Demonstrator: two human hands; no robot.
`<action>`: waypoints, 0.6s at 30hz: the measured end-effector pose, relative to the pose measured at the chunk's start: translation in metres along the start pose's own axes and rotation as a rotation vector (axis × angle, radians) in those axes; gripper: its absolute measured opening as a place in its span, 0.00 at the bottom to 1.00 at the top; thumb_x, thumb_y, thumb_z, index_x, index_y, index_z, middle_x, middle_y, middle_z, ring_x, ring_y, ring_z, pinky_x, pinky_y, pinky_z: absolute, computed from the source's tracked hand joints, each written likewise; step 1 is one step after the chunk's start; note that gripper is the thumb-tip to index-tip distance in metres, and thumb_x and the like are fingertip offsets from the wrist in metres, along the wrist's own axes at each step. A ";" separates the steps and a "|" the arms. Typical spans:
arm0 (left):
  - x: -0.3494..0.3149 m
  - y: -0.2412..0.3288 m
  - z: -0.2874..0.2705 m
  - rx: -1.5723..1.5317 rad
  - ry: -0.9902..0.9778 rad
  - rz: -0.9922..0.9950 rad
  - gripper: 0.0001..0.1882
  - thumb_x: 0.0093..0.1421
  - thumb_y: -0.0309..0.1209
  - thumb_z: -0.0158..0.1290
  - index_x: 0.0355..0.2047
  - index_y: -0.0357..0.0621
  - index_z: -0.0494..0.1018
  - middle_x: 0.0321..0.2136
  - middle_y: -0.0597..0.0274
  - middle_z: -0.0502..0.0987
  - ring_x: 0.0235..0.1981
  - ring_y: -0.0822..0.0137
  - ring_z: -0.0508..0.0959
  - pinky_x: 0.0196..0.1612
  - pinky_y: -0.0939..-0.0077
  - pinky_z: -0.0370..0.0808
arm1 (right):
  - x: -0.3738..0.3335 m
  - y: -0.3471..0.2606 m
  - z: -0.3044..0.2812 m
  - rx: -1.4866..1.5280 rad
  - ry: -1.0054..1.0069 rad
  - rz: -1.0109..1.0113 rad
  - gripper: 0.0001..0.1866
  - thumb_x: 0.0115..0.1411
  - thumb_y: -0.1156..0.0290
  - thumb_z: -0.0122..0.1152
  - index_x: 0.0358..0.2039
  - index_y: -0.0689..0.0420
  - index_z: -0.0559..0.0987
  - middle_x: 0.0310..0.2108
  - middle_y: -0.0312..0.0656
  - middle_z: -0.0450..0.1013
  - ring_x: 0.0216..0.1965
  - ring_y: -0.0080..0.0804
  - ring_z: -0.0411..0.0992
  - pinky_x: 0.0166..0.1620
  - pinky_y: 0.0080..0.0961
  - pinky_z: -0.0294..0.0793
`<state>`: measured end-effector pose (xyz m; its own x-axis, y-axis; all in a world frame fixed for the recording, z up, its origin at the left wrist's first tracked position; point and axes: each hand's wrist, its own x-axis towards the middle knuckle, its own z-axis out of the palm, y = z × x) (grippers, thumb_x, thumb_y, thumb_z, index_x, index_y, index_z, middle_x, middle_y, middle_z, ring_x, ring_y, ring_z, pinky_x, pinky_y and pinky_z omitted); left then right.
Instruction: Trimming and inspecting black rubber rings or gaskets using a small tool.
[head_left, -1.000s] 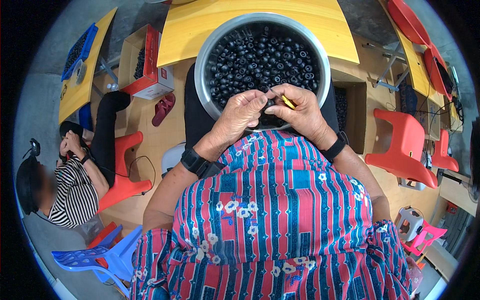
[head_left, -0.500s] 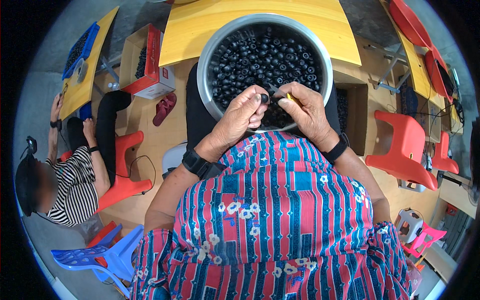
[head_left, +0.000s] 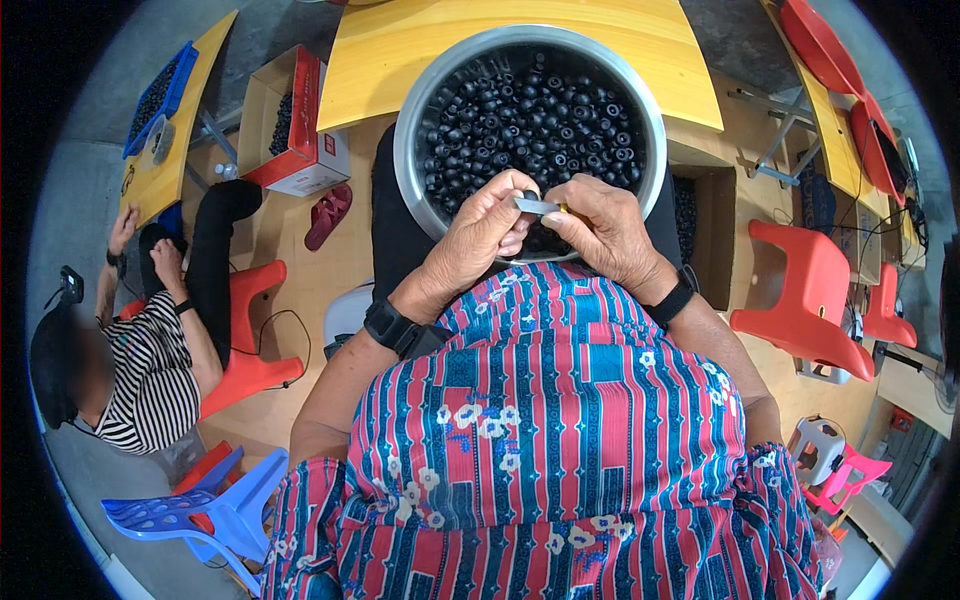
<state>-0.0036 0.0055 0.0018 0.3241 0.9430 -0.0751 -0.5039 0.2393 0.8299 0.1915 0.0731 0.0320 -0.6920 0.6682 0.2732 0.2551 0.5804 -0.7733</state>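
Note:
My left hand (head_left: 478, 232) pinches a small black round part (head_left: 530, 194), mostly hidden behind the fingers and a blade. In my right hand (head_left: 612, 228) is a small knife (head_left: 535, 206) with a yellow handle, nearly all covered by the fingers. Its flat grey blade points left and lies across the black part, close to my left thumb. Both hands are over the near side of a wide metal basin (head_left: 408, 160) on my lap. Many loose black round parts (head_left: 520, 125), some showing a ring-shaped opening, fill the basin.
A yellow table (head_left: 360, 70) stands just beyond the basin. Open cardboard boxes (head_left: 300, 160) with black parts stand left and right. On the left a person (head_left: 150, 370) sits on a red stool. Another red stool (head_left: 805, 300) is at right; a red slipper (head_left: 328, 216) lies on the floor.
The knife blade has swung down and left, now lying broadside across the black part. My right hand has turned slightly; my left hand has hardly moved. The seated person's hands shifted a little.

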 end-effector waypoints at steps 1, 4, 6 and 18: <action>0.000 0.000 0.000 0.000 0.000 0.000 0.15 0.70 0.45 0.44 0.43 0.45 0.66 0.26 0.73 0.62 0.23 0.84 0.58 0.25 0.90 0.57 | 0.000 -0.001 -0.001 -0.011 -0.012 -0.006 0.11 0.59 0.63 0.62 0.35 0.57 0.79 0.28 0.45 0.74 0.31 0.44 0.75 0.34 0.34 0.74; 0.000 0.000 0.000 0.023 -0.003 0.005 0.15 0.70 0.45 0.44 0.43 0.45 0.66 0.26 0.73 0.62 0.23 0.84 0.58 0.25 0.90 0.57 | 0.000 -0.001 -0.001 -0.006 -0.011 -0.014 0.11 0.59 0.63 0.62 0.34 0.57 0.79 0.28 0.45 0.74 0.30 0.44 0.75 0.34 0.34 0.74; 0.000 0.000 0.000 0.026 -0.009 0.004 0.15 0.71 0.45 0.43 0.43 0.45 0.66 0.26 0.73 0.62 0.23 0.84 0.58 0.25 0.90 0.57 | 0.000 0.000 0.000 0.010 0.001 -0.019 0.11 0.59 0.63 0.62 0.34 0.57 0.79 0.28 0.45 0.74 0.30 0.44 0.75 0.34 0.33 0.74; -0.002 0.002 0.005 0.185 0.012 0.095 0.12 0.72 0.39 0.40 0.43 0.43 0.65 0.25 0.73 0.61 0.22 0.85 0.56 0.22 0.90 0.56 | -0.001 0.000 0.000 0.027 -0.011 0.008 0.13 0.61 0.60 0.59 0.34 0.58 0.79 0.27 0.45 0.74 0.30 0.45 0.74 0.34 0.34 0.73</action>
<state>-0.0012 0.0029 0.0058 0.2718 0.9623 0.0028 -0.3761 0.1035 0.9208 0.1918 0.0727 0.0320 -0.6976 0.6674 0.2605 0.2426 0.5622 -0.7906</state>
